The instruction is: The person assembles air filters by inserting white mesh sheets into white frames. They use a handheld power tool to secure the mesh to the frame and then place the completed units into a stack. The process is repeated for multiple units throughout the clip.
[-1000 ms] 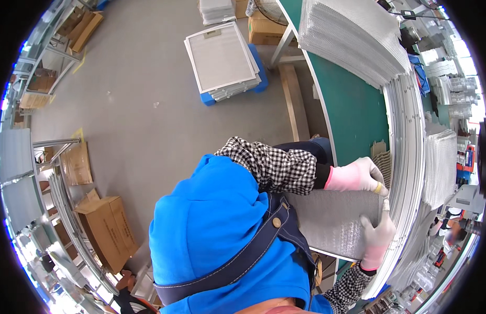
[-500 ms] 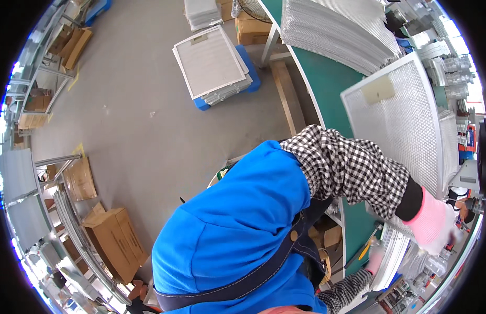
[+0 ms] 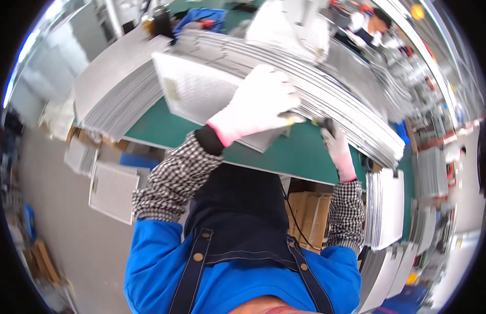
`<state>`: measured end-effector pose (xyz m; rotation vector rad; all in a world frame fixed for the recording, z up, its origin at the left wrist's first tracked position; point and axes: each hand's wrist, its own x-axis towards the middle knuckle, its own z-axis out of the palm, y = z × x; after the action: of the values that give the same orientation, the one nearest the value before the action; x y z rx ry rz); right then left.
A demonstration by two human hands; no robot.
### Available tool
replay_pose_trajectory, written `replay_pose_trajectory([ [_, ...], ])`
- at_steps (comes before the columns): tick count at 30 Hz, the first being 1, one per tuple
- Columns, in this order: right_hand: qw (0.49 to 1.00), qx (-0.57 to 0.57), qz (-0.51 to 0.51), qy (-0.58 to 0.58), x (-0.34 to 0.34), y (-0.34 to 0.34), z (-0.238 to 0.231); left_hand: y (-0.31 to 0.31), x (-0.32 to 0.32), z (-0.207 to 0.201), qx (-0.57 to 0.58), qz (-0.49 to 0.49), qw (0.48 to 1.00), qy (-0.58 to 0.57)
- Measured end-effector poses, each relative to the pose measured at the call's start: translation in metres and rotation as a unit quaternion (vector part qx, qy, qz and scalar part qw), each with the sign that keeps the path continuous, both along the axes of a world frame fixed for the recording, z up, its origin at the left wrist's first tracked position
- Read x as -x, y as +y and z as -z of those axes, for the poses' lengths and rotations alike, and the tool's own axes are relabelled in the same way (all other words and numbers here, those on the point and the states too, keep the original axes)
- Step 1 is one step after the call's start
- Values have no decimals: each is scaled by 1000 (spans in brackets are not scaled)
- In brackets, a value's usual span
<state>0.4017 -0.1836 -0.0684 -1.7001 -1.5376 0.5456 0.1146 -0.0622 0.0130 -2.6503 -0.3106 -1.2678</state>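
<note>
My left hand (image 3: pixel 261 104), in a white glove with a pink cuff, is above a framed mesh panel (image 3: pixel 193 86) on the green workbench (image 3: pixel 175 125). Its fingers are drawn together around something small with a yellowish spot, too blurred to name. On the right, my right hand (image 3: pixel 337 152), gloved the same way, closes on a small dark object (image 3: pixel 324 123) just over the bench. Part of the panel is hidden behind my left hand and wrist.
Long stacked frames (image 3: pixel 353 115) run along the bench behind my hands. A pile of panels (image 3: pixel 122 99) stands at left, another stack (image 3: pixel 384 209) at right. Cardboard boxes (image 3: pixel 311 214) sit under the bench. A person (image 3: pixel 371 26) is at far right.
My view has swung to face the bench. My hands, earlier at the lower right by a stack of frames, are now in front of me above the bench.
</note>
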Motion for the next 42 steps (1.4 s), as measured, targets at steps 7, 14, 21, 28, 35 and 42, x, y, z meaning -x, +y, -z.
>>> replay_pose_trajectory([
  [7,908,-195,-130,-347,62,1,-134,-14,-8,22,77,-128,987,-59],
  [14,844,-129,-138,-502,85,21,-143,-25,-16,30,115,-161,978,-60],
  [21,917,-221,-87,-319,92,16,-169,-20,-27,32,132,-182,972,-65],
  [28,806,-306,-103,-496,67,8,-123,-19,-28,36,85,-164,976,-111],
  [35,990,-67,27,125,88,4,-49,-23,-22,38,66,-185,975,-104],
  [42,969,-200,30,145,142,1,-18,-18,-3,45,49,-162,979,-115],
])
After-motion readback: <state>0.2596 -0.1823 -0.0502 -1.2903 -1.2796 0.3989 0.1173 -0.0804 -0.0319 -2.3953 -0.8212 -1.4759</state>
